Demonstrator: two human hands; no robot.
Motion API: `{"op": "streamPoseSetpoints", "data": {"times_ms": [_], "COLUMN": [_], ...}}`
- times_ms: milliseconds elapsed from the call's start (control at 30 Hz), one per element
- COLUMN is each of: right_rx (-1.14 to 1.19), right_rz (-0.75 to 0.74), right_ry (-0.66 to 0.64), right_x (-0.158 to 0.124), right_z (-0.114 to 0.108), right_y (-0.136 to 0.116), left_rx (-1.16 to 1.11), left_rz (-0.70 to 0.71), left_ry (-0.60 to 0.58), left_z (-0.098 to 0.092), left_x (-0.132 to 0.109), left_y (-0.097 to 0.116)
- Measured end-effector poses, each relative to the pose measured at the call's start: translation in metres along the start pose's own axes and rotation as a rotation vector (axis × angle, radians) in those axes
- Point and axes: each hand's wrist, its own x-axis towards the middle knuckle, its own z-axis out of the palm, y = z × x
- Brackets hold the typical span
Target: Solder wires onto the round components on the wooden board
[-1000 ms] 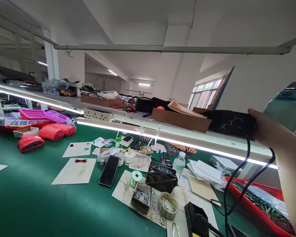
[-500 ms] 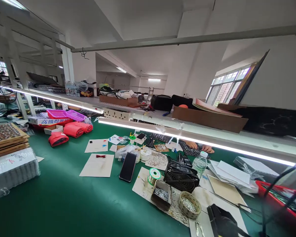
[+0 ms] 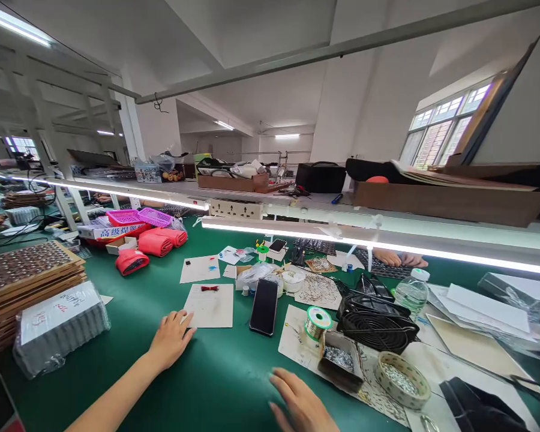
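My left hand rests with fingers spread at the lower left corner of a white sheet; a small dark red bundle lies near the sheet's top edge. Low in the picture, my right hand hovers over the green table, its fingers apart, slightly blurred and holding nothing. Between and beyond the hands lies a black phone. Right of it are a solder wire spool, a small box of metal bits and a tape ring with more bits inside.
Wrapped grey parts and stacked boards stand at the left, with red rolled bundles behind. A black fan and a water bottle stand to the right. Another person's hands show beyond the lit shelf.
Both my hands have come into view from below, the left reaching the white sheet. The view has shifted, so the table things appear farther right.
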Motion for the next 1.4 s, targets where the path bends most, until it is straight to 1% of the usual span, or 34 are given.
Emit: {"op": "streamPoseSetpoints", "data": {"times_ms": [67,133,200,233,300,433,533,633,733,800,900,967,1000,1067,1167,1233,1300,1400], "right_rx": [-0.165,-0.192,-0.214,-0.225,-0.251,-0.321,-0.384,-0.443,-0.499,-0.528,-0.555,-0.563,-0.565,-0.566,-0.569,-0.569,-0.564,-0.553], "right_rz": [-0.096,-0.116,-0.109,-0.1,-0.083,-0.067,-0.066,-0.068,-0.068,-0.067,-0.064,-0.062,-0.062,-0.062,-0.062,-0.061,-0.061,-0.063], "right_ry": [-0.037,-0.036,-0.027,-0.023,-0.022,-0.045,-0.076,-0.091,-0.102,-0.108,-0.111,-0.111,-0.112,-0.117,-0.131,-0.134,-0.13,-0.124], "right_x": [0.057,0.107,0.142,0.153,0.164,0.161,0.16,0.16,0.16,0.159,0.159,0.159,0.159,0.159,0.159,0.159,0.159,0.158], "right_z": [0.041,0.076,0.102,0.111,0.124,0.135,0.137,0.137,0.136,0.135,0.134,0.134,0.134,0.134,0.132,0.131,0.131,0.131], "right_y": [-0.013,-0.019,-0.017,-0.012,0.0,0.02,0.025,0.024,0.021,0.018,0.015,0.014,0.013,0.012,0.01,0.008,0.008,0.008], "left_rx": [0.064,0.122,0.172,0.193,0.224,0.243,0.219,0.162,0.074,0.0,-0.098,-0.141,-0.159,-0.199,-0.243,-0.24,-0.216,-0.17], "left_rz": [0.07,0.147,0.228,0.27,0.356,0.507,0.582,0.605,0.554,0.48,0.272,0.101,0.028,-0.063,-0.141,-0.193,-0.24,-0.287], "left_ry": [-0.024,-0.045,-0.065,-0.076,-0.108,-0.19,-0.238,-0.262,-0.277,-0.292,-0.314,-0.356,-0.399,-0.549,-0.799,-0.931,-1.036,-1.147], "left_z": [0.003,0.005,0.005,0.005,0.005,0.006,0.005,0.002,-0.006,-0.013,-0.02,-0.02,-0.019,-0.016,-0.012,-0.011,-0.011,-0.012], "left_x": [0.006,0.012,0.018,0.021,0.028,0.042,0.049,0.048,0.041,0.038,0.045,0.06,0.069,0.091,0.118,0.132,0.141,0.151], "left_y": [-0.006,-0.01,-0.015,-0.018,-0.028,-0.05,-0.063,-0.073,-0.084,-0.09,-0.095,-0.092,-0.089,-0.08,-0.065,-0.059,-0.055,-0.052]}}
